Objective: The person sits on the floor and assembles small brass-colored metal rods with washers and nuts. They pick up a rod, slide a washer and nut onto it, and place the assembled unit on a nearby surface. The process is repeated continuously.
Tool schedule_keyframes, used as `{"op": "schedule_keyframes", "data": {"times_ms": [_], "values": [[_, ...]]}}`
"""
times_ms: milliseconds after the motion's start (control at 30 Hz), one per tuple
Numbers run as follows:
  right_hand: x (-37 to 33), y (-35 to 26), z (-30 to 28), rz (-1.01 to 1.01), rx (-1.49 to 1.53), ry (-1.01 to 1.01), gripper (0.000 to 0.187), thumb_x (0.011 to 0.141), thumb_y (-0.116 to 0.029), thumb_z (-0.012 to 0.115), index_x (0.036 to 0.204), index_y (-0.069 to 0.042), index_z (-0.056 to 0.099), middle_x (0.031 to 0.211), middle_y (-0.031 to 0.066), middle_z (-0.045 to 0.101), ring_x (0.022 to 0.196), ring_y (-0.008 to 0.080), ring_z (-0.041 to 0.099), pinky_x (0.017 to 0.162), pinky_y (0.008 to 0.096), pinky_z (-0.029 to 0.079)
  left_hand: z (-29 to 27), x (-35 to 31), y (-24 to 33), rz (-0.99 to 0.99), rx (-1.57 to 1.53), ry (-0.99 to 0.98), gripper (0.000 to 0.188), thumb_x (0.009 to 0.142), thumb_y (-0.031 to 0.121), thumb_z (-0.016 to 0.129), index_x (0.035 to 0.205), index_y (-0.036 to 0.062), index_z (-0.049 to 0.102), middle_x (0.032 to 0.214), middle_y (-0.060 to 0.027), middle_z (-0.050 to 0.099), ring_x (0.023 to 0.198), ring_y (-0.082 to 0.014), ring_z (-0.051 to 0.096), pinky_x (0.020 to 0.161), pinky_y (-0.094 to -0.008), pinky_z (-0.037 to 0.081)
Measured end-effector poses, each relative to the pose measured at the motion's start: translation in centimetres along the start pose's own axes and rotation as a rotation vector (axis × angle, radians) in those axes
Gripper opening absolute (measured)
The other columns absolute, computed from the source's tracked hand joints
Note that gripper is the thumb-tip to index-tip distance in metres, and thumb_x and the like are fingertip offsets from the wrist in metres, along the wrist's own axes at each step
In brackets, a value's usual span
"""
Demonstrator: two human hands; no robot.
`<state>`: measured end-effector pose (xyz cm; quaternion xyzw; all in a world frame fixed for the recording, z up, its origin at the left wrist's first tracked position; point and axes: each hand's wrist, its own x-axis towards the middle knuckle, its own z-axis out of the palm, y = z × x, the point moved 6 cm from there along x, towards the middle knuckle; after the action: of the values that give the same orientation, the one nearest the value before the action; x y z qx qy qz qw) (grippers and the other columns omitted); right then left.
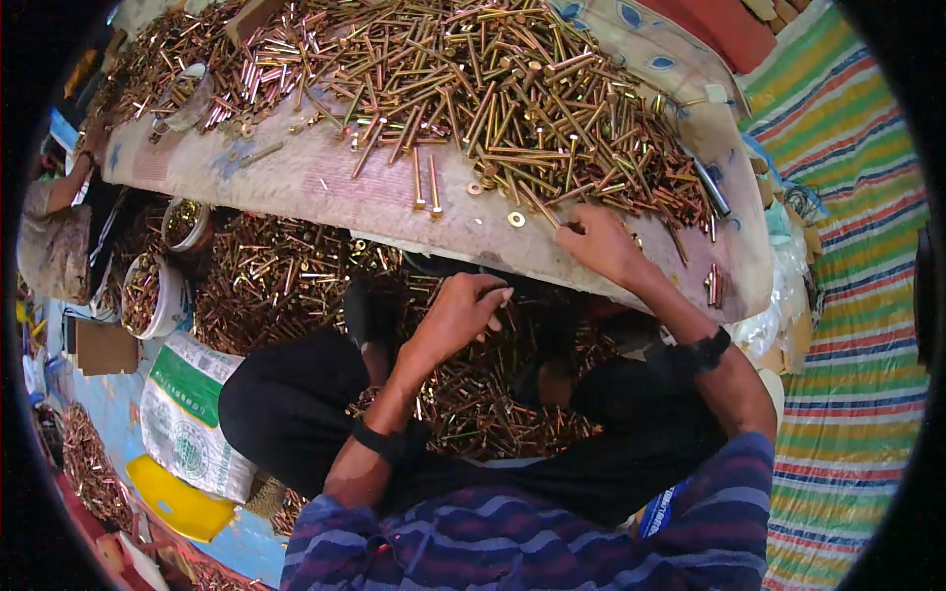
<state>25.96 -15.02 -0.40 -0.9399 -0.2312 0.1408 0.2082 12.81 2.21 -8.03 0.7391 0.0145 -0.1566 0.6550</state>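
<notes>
- The right hand was at the tabletop's near edge, thumb and fingers seemingly pinched on one end of a long bolt.
- The left hand hung below that edge, apart from the right, fingers curled; whether it gripped anything could not be told.
- The step in hand looked like picking bolts from the heap of bolts along the far edge; the next move seemed to call for a steady pinch to draw this one clear.
- Counted: one bolt pinched, two loose bolts side by side toward the near edge, one bright washer near the right hand; the heap was uncountable.
- Two buckets stood beyond the left corner.
</notes>
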Motion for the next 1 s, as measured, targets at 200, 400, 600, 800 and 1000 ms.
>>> {"op": "schedule_keyframes", "data": {"times_ms": [200,400,600,800,1000], "values": [[-5.5,-1.6,1.8,0.236,0.663,-0.213,0.023,0.097,-0.017,0.059,0.1,0.006,0.064,0.082,0.0086,0.068,0.065,0.0138,0.066,0.054,0.0256,0.053,1.0,0.1,0.8,0.041,-0.268,-0.015,0.04,0.104,0.032,0.058,0.105,-0.0055,0.07,0.09,-0.0088,0.072,0.067,-0.0157,0.07,0.051,-0.0282,0.055],[-6.2,-5.9,3.8,0.065,0.593,-0.329,0.03,0.1,-0.026,0.058,0.107,0.002,0.067,0.083,0.0079,0.071,0.067,0.0141,0.068,0.056,0.0294,0.056,1.2,0.1,0.7,0.041,-0.549,-0.032,0.041,0.103,0.033,0.06,0.103,-0.0068,0.069,0.089,-0.0106,0.071,0.07,-0.0181,0.071,0.05,-0.0281,0.057],[-2.4,-4.1,2.8,0.022,0.405,-0.125,0.034,0.098,-0.026,0.06,0.11,0.004,0.069,0.077,0.0115,0.071,0.067,0.0127,0.069,0.057,0.0306,0.055,-0.6,0.0,-1.1,-0.06,-0.689,0.173,0.038,0.103,0.034,0.059,0.101,-0.0033,0.066,0.095,-0.0138,0.072,0.067,-0.0208,0.07,0.048,-0.0299,0.055],[1.0,-3.7,3.2,-0.145,0.04,0.185,0.031,0.091,-0.024,0.069,0.11,0.001,0.072,0.08,0.0159,0.072,0.071,0.0229,0.07,0.065,0.0382,0.054,-0.8,0.3,-1.9,-0.094,-0.739,0.16,0.034,0.103,0.033,0.059,0.098,-0.0008,0.061,0.086,-0.0121,0.068,0.06,-0.0196,0.066,0.044,-0.0306,0.054],[1.4,-2.9,3.4,-0.006,0.123,0.206,0.033,0.082,-0.029,0.073,0.099,-0.001,0.072,0.089,0.0237,0.071,0.085,0.038,0.071,0.077,0.0463,0.054,-0.1,0.1,-1.9,-0.131,-0.739,0.106,0.032,0.105,0.03,0.057,0.1,-0.001,0.06,0.087,-0.0124,0.067,0.058,-0.0185,0.064,0.042,-0.0298,0.052]]}}
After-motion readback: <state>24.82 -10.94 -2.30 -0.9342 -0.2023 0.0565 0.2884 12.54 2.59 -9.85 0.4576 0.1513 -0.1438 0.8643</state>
